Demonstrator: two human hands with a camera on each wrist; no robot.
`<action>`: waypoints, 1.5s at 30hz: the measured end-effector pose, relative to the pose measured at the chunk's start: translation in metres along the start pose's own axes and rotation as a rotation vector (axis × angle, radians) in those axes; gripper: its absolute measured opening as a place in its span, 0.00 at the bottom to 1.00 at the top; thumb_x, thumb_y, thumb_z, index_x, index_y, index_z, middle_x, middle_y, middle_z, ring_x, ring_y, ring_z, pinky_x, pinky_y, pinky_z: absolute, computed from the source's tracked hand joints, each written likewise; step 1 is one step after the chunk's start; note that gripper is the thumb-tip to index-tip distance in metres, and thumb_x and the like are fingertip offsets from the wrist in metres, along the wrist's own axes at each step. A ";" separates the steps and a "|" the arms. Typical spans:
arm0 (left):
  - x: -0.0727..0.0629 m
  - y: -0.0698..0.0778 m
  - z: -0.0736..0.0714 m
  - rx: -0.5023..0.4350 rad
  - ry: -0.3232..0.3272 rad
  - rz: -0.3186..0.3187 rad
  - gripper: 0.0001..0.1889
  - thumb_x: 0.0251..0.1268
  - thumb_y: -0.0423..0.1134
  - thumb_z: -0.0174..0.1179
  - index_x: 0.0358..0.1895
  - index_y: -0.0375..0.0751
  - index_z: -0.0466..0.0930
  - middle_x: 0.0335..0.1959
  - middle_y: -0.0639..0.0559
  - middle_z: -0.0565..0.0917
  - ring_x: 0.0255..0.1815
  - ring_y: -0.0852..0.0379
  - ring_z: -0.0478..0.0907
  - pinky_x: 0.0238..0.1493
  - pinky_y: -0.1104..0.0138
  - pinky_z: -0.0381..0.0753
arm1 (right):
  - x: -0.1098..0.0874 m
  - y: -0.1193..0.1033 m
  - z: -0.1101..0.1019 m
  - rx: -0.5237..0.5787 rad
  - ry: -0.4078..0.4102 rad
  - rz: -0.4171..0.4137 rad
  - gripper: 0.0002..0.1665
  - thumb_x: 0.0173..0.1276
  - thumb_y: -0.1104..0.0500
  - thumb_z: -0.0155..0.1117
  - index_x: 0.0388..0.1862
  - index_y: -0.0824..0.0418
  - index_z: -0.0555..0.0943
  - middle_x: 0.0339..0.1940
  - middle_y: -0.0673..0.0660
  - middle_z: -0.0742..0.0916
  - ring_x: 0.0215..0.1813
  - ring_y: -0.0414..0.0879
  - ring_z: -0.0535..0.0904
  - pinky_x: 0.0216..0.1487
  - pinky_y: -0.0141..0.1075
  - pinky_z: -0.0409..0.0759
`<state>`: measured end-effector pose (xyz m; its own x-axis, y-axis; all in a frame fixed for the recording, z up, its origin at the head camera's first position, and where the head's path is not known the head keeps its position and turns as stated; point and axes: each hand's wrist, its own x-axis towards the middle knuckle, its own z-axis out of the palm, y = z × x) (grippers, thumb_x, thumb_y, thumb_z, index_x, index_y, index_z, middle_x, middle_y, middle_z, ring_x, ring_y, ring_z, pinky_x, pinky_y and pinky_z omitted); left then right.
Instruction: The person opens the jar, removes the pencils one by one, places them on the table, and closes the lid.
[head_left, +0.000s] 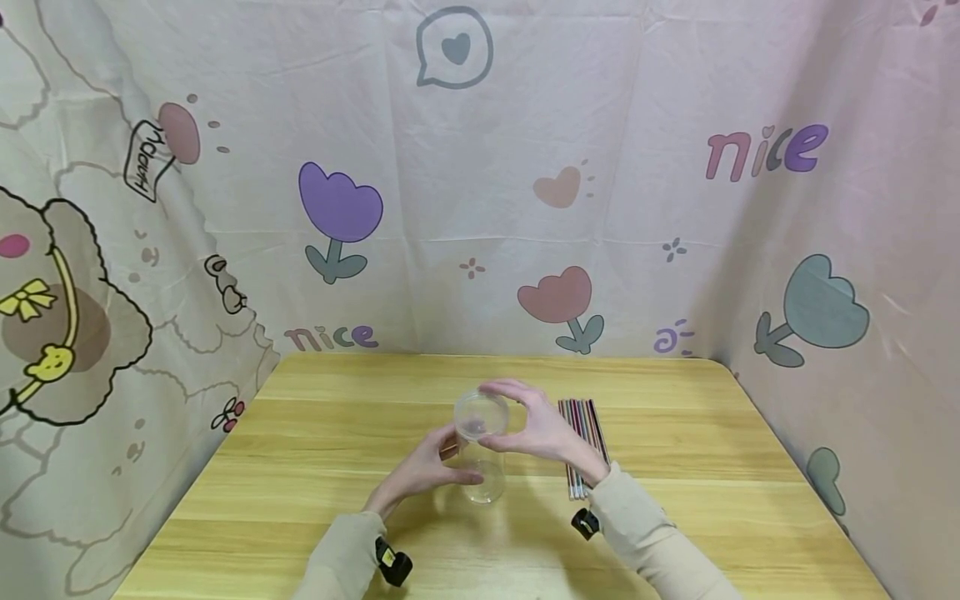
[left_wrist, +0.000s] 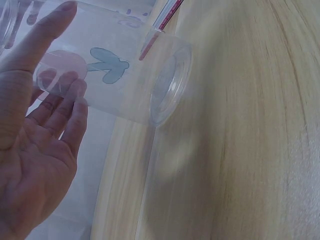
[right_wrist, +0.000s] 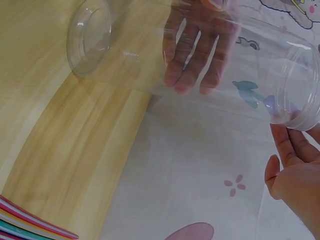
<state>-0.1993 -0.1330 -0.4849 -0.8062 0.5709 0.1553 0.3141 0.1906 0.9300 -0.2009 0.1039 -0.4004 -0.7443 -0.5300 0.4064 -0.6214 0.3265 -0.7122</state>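
A clear plastic jar [head_left: 486,482] stands upright at the middle of the wooden table, its round lid [head_left: 480,412] at the top. My left hand [head_left: 423,468] holds the jar's body, thumb on the near side and fingers behind; these fingers show through the clear wall in the right wrist view. With thumb and fingers spread around the rim, my right hand [head_left: 538,429] grips the lid. In the left wrist view the jar [left_wrist: 132,95] looks see-through, with nothing inside it. Close by my right forearm lies a row of colored pencils [head_left: 579,429].
The wooden table [head_left: 337,408] reaches back to a patterned curtain [head_left: 465,200], which also hangs along both sides. Black wrist cameras [head_left: 393,563] sit at both sleeves. Ends of the colored pencils [right_wrist: 30,222] show at the lower left of the right wrist view.
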 end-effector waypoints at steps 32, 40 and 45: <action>-0.001 -0.001 -0.001 -0.007 -0.002 -0.015 0.43 0.54 0.38 0.75 0.75 0.44 0.64 0.75 0.42 0.69 0.77 0.38 0.64 0.78 0.44 0.64 | -0.003 0.011 -0.001 0.321 -0.163 -0.009 0.40 0.67 0.63 0.67 0.77 0.58 0.65 0.78 0.58 0.71 0.78 0.55 0.65 0.80 0.60 0.59; 0.001 -0.002 0.000 -0.004 0.003 -0.007 0.43 0.54 0.38 0.75 0.74 0.43 0.65 0.75 0.40 0.69 0.77 0.36 0.64 0.77 0.43 0.64 | -0.002 0.012 0.003 0.133 -0.031 0.007 0.44 0.58 0.57 0.77 0.74 0.54 0.70 0.71 0.55 0.79 0.65 0.48 0.75 0.61 0.35 0.73; 0.001 -0.001 0.000 -0.001 0.005 -0.031 0.43 0.54 0.39 0.76 0.74 0.45 0.65 0.75 0.42 0.69 0.77 0.38 0.64 0.78 0.44 0.64 | -0.001 0.010 0.000 0.243 -0.072 -0.022 0.43 0.61 0.61 0.74 0.75 0.58 0.68 0.74 0.58 0.75 0.69 0.51 0.72 0.66 0.38 0.71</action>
<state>-0.2005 -0.1331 -0.4857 -0.8182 0.5606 0.1278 0.2882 0.2075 0.9348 -0.2068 0.1077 -0.4082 -0.7066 -0.5922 0.3873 -0.5533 0.1212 -0.8241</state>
